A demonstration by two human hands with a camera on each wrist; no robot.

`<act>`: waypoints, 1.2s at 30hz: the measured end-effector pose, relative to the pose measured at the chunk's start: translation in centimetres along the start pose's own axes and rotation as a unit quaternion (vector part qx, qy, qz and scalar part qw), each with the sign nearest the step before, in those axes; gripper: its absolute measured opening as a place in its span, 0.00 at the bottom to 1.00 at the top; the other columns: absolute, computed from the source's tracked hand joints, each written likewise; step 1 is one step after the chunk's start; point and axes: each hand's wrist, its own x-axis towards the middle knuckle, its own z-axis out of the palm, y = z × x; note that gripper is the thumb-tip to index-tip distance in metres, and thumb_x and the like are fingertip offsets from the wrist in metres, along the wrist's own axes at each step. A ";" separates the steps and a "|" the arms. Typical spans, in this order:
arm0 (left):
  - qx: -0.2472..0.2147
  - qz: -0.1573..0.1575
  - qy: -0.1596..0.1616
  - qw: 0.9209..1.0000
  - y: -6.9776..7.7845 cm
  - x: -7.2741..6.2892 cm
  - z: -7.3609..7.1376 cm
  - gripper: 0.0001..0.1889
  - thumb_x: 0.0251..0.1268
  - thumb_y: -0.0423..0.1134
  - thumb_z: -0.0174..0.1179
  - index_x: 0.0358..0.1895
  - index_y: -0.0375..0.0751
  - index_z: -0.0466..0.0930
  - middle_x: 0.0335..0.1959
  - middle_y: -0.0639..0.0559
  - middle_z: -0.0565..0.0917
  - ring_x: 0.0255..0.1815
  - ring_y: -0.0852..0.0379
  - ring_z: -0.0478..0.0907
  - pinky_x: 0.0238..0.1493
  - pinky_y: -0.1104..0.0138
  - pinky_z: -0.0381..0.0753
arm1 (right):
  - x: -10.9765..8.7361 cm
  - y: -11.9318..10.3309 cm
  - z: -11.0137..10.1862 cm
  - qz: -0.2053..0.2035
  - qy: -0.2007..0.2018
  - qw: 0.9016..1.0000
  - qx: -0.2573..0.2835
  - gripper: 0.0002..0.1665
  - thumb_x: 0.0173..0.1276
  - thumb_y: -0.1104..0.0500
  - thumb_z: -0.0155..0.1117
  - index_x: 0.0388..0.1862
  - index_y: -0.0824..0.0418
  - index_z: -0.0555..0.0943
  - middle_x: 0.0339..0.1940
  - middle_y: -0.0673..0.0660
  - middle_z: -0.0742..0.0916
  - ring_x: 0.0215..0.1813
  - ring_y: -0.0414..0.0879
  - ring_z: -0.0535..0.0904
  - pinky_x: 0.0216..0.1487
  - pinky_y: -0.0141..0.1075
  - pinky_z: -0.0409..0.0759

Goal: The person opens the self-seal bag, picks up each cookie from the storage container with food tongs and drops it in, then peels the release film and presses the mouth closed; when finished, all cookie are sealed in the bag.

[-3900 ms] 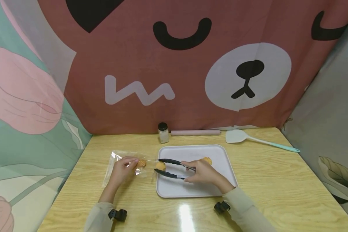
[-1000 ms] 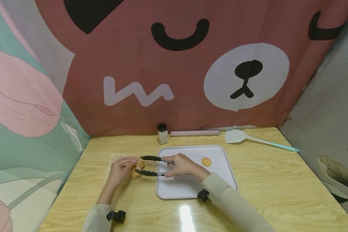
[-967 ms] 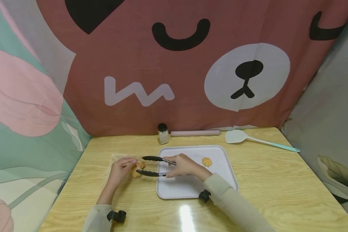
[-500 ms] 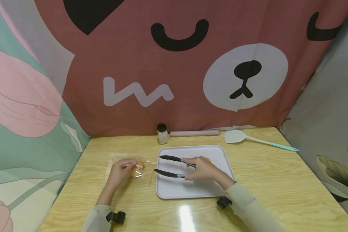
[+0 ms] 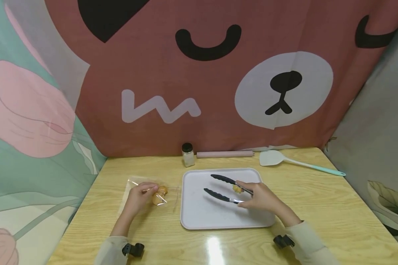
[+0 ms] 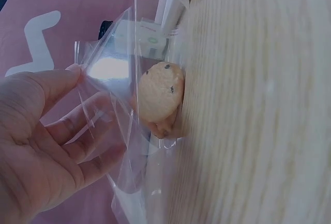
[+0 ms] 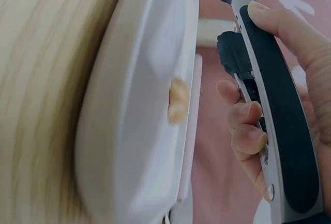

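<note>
Between thumb and fingers, my left hand (image 5: 139, 198) pinches the film of a clear plastic bag (image 6: 124, 167), holding it up off the table. Two cookies lie together in the bag: a round one with dark specks (image 6: 160, 92) and a ridged one (image 5: 162, 190), partly hidden behind it in the left wrist view. My right hand (image 5: 262, 198) grips black-tipped metal tongs (image 5: 220, 195), their arms spread with nothing clasped. Below the tongs, a ridged cookie (image 5: 237, 188) rests on the white tray (image 5: 199, 217), apart from the tongs in the right wrist view (image 7: 178, 101).
Behind the tray stand a black-lidded jar (image 5: 188, 156) and a pale pink rod (image 5: 225, 154). To their right lies a white spatula with a mint handle (image 5: 285, 159). A printed curtain (image 5: 159, 136) hangs along the table's back edge.
The round cookie, between the tong tips at first, went left into the bag and was let go. My right hand then drew the spread tongs back rightward over the tray. My left hand stays put.
</note>
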 end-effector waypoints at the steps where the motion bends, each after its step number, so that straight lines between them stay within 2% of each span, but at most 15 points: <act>1: -0.001 -0.003 0.001 1.000 0.0 0.0 0.1 0.08 0.61 0.35 0.63 0.40 0.34 0.86 0.43 0.43 0.85 0.49 0.45 0.79 0.50 0.53 0.79 | -0.2 0.2 -0.2 0.004 0.003 1.000 0.000 0.45 0.47 0.46 0.78 0.62 0.64 0.74 0.36 0.54 0.86 0.15 0.31 0.50 0.18 0.27 0.61; 8: 0.005 0.005 0.005 1.000 -0.2 0.0 0.1 0.08 0.62 0.35 0.63 0.40 0.34 0.86 0.42 0.43 0.85 0.49 0.44 0.79 0.50 0.50 0.78 | -2.1 1.7 -1.6 0.023 0.019 1.000 -0.001 0.44 0.48 0.48 0.78 0.61 0.67 0.74 0.35 0.53 0.84 0.14 0.30 0.53 0.17 0.27 0.64; 15: 0.009 0.005 0.005 1.000 -0.2 -0.1 0.1 0.08 0.62 0.36 0.63 0.40 0.36 0.86 0.42 0.44 0.85 0.49 0.44 0.79 0.51 0.48 0.77 | -3.8 2.8 -2.3 0.056 0.031 0.998 -0.004 0.45 0.46 0.48 0.79 0.61 0.68 0.75 0.35 0.54 0.86 0.16 0.31 0.55 0.16 0.28 0.62; 18: 0.009 0.009 0.007 1.000 -0.2 0.0 0.1 0.08 0.61 0.36 0.63 0.39 0.36 0.86 0.42 0.43 0.85 0.49 0.44 0.79 0.51 0.48 0.77 | -4.2 3.2 -2.5 0.073 0.024 0.997 -0.004 0.46 0.47 0.47 0.78 0.62 0.67 0.73 0.30 0.54 0.85 0.14 0.32 0.53 0.14 0.27 0.61; 23: 0.008 0.010 0.002 1.000 -0.4 0.1 0.1 0.08 0.61 0.36 0.63 0.40 0.36 0.86 0.42 0.43 0.85 0.49 0.43 0.79 0.50 0.48 0.78 | -4.7 3.6 -2.8 0.085 0.024 0.996 -0.004 0.47 0.47 0.46 0.78 0.62 0.68 0.73 0.34 0.65 0.86 0.14 0.33 0.53 0.14 0.28 0.62; 26: 0.010 0.009 -0.001 1.000 -0.4 0.1 0.2 0.08 0.61 0.36 0.63 0.40 0.36 0.86 0.42 0.43 0.85 0.49 0.43 0.79 0.50 0.48 0.78 | -5.1 3.7 -2.9 0.084 0.024 0.996 -0.007 0.47 0.47 0.46 0.78 0.62 0.68 0.73 0.24 0.59 0.85 0.14 0.32 0.52 0.15 0.28 0.62; 29: 0.013 0.007 -0.001 1.000 -0.4 0.1 0.2 0.08 0.61 0.35 0.63 0.40 0.36 0.86 0.42 0.43 0.85 0.49 0.43 0.79 0.50 0.48 0.77 | -5.3 3.8 -3.0 0.085 0.021 0.996 -0.010 0.47 0.48 0.46 0.77 0.63 0.67 0.73 0.12 0.46 0.75 0.13 0.31 0.49 0.14 0.27 0.61; 30: 0.012 0.007 -0.001 1.000 -0.4 0.1 0.2 0.07 0.61 0.35 0.63 0.40 0.36 0.86 0.42 0.43 0.85 0.49 0.43 0.79 0.50 0.48 0.77 | -5.4 3.8 -3.1 0.086 0.020 0.996 -0.011 0.46 0.48 0.46 0.77 0.63 0.67 0.73 0.11 0.44 0.72 0.13 0.31 0.50 0.14 0.27 0.61; 36: 0.008 0.004 -0.002 1.000 -0.3 0.1 0.3 0.07 0.61 0.34 0.63 0.40 0.36 0.86 0.42 0.43 0.85 0.49 0.44 0.79 0.51 0.48 0.77 | -5.5 4.0 -3.1 0.088 0.017 0.996 -0.008 0.45 0.48 0.48 0.78 0.62 0.68 0.74 0.13 0.43 0.71 0.13 0.32 0.52 0.14 0.27 0.60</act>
